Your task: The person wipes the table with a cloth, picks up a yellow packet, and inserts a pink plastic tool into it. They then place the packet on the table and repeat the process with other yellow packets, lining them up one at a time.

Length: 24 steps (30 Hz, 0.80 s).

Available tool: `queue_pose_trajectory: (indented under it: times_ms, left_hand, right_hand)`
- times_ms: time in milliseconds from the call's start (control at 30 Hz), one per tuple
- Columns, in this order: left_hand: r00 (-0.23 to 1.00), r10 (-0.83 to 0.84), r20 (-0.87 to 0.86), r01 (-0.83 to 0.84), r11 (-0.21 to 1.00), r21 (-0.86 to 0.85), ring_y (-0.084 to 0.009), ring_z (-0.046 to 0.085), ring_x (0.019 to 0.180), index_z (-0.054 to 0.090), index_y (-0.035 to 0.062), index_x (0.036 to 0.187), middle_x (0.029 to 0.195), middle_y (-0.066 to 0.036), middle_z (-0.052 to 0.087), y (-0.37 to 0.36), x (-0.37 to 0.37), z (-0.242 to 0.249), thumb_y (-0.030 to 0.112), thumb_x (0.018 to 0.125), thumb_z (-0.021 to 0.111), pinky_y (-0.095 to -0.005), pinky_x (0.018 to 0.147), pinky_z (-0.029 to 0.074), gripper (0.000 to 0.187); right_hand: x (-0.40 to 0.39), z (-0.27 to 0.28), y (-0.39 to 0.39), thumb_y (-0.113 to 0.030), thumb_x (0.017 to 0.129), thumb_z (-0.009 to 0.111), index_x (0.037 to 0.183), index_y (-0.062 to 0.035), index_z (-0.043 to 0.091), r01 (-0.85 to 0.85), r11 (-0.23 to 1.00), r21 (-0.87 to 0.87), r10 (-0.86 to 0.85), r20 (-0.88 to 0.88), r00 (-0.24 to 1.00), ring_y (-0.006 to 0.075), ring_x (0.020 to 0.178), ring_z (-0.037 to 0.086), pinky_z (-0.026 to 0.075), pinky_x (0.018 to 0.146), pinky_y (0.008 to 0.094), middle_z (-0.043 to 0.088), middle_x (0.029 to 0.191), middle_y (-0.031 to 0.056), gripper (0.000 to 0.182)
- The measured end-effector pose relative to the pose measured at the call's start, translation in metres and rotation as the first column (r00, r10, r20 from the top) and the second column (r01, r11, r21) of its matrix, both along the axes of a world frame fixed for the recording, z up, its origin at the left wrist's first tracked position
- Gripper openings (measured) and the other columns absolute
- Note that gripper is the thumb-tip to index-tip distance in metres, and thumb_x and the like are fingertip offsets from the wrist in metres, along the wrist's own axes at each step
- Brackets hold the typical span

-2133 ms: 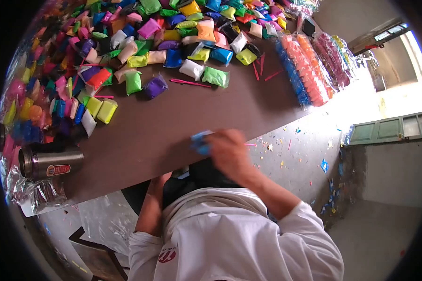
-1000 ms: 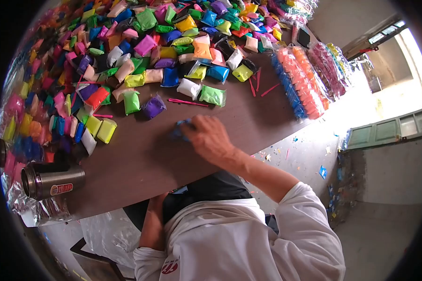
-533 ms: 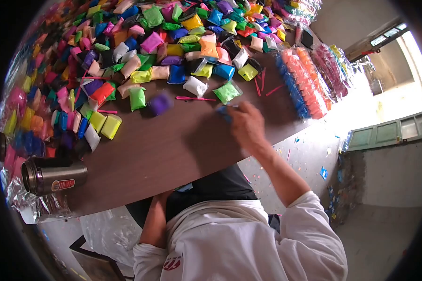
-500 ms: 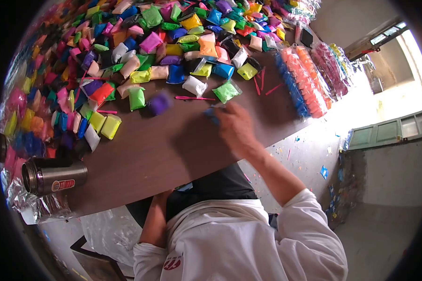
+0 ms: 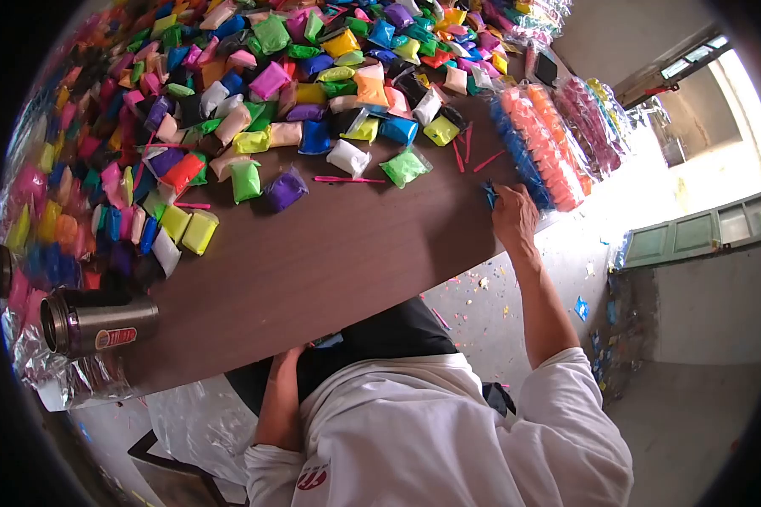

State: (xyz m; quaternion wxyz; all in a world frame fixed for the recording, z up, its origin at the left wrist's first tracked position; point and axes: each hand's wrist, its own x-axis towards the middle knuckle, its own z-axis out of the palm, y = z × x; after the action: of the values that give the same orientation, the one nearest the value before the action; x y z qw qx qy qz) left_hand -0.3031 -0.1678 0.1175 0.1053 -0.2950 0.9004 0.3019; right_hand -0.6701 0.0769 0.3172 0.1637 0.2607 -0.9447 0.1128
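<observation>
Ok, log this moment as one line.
right hand: holds blue piece near wrapped bundles | left hand: by lap, partly hidden | metal flask: on table

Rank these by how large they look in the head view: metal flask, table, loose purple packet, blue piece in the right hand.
1. Table
2. Metal flask
3. Purple packet
4. Blue piece, partly hidden by the right hand

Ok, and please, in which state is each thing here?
Right hand: fingers closed.
Blue piece: held; its form is unclear.
Left hand: mostly hidden at the table edge.
Metal flask: mouth uncovered.
Purple packet: filled, lying on the table.
White packet: filled too.
Pink-orange strips: wrapped in clear plastic.
</observation>
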Motion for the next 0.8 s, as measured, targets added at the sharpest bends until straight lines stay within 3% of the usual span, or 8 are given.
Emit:
queue_pose_trajectory:
  times_ms: [67,167,267,367,533,600,700,800]
  left_hand:
    - [0.999,-0.02,0.024,0.02,1.0,0.003,-0.0291,0.053,0.116,0.055,0.0089,0.128,0.125,-0.01,0.056,0.002,-0.004,-0.001,0.036,0.092,0.056,-0.0422,0.097,0.044,0.045]
    - [0.839,-0.243,-0.487,0.027,0.912,-0.409,-0.0354,0.059,0.097,0.065,0.0045,0.109,0.106,-0.016,0.064,0.009,-0.001,-0.036,0.027,0.089,0.059,-0.0477,0.085,0.047,0.03]
    - [0.773,-0.221,-0.594,0.003,0.938,-0.346,-0.0346,0.058,0.104,0.063,0.0043,0.115,0.113,-0.016,0.062,0.012,-0.009,-0.009,0.026,0.09,0.058,-0.0466,0.091,0.046,0.033]
    - [0.903,-0.317,-0.289,0.116,0.83,-0.546,-0.0338,0.054,0.114,0.057,0.0036,0.124,0.123,-0.017,0.057,0.006,-0.002,-0.048,0.025,0.091,0.059,-0.0448,0.099,0.042,0.04]
    - [0.918,-0.214,-0.333,0.05,0.897,-0.439,-0.0333,0.054,0.116,0.058,0.0056,0.124,0.124,-0.015,0.058,0.002,0.008,-0.055,0.031,0.09,0.06,-0.0444,0.098,0.043,0.042]
    - [0.919,-0.355,-0.169,0.184,0.767,-0.614,-0.0337,0.054,0.115,0.059,0.0056,0.123,0.124,-0.015,0.059,-0.004,0.015,-0.074,0.03,0.091,0.059,-0.0451,0.098,0.044,0.04]
    - [0.83,-0.401,-0.388,0.149,0.83,-0.538,-0.0364,0.054,0.114,0.057,0.0031,0.125,0.122,-0.02,0.058,0.0,0.009,-0.025,0.02,0.092,0.056,-0.0479,0.097,0.043,0.037]
    - [0.972,-0.129,-0.196,0.09,0.976,-0.197,-0.0364,0.057,0.108,0.06,0.0029,0.119,0.12,-0.018,0.06,0.003,0.0,-0.022,0.023,0.093,0.054,-0.0466,0.093,0.045,0.033]
  right_hand:
    - [0.007,0.008,-0.01,-0.004,0.069,0.063,0.097,-0.0125,0.07,0.006,0.994,0.111,-0.012,0.056,0.998,0.031,0.085,0.06,0.049,0.074,0.042,0.06,0.09,0.0125,0.029]
    - [0.051,0.006,-0.071,-0.002,0.068,0.061,0.087,-0.0075,0.064,-0.146,0.986,-0.084,0.15,0.036,0.988,0.0341,0.083,0.058,0.047,0.071,0.0449,0.058,0.086,0.0145,0.02]
    - [0.1,-0.004,-0.132,-0.006,0.07,0.06,0.086,-0.004,0.065,-0.376,0.886,-0.27,0.404,0.052,0.913,0.0353,0.083,0.057,0.045,0.07,0.0475,0.057,0.089,0.018,0.016]
    - [0.158,-0.002,-0.175,-0.009,0.071,0.059,0.099,-0.0024,0.063,-0.498,0.841,-0.21,0.514,0.026,0.857,0.0269,0.09,0.052,0.041,0.075,0.0382,0.052,0.091,0.0128,0.029]
    - [0.185,0.002,-0.157,-0.009,0.075,0.06,0.113,-0.0045,0.063,-0.61,0.751,-0.252,0.652,0.143,0.744,0.026,0.091,0.052,0.041,0.077,0.0387,0.051,0.095,0.0106,0.038]
    - [0.184,0.0,-0.118,-0.01,0.075,0.061,0.116,-0.0072,0.063,-0.584,0.777,-0.237,0.622,0.138,0.771,0.0262,0.092,0.053,0.042,0.078,0.0392,0.053,0.097,0.01,0.041]
    - [0.161,-0.018,-0.04,-0.008,0.074,0.062,0.117,-0.0112,0.063,-0.456,0.869,-0.192,0.476,0.076,0.876,0.0271,0.094,0.055,0.043,0.079,0.0411,0.057,0.101,0.0095,0.043]
    - [0.1,-0.034,0.067,0.002,0.075,0.056,0.105,-0.0093,0.066,-0.064,0.998,0.0,0.063,-0.095,0.993,0.0292,0.085,0.059,0.046,0.071,0.0402,0.059,0.095,0.0106,0.033]
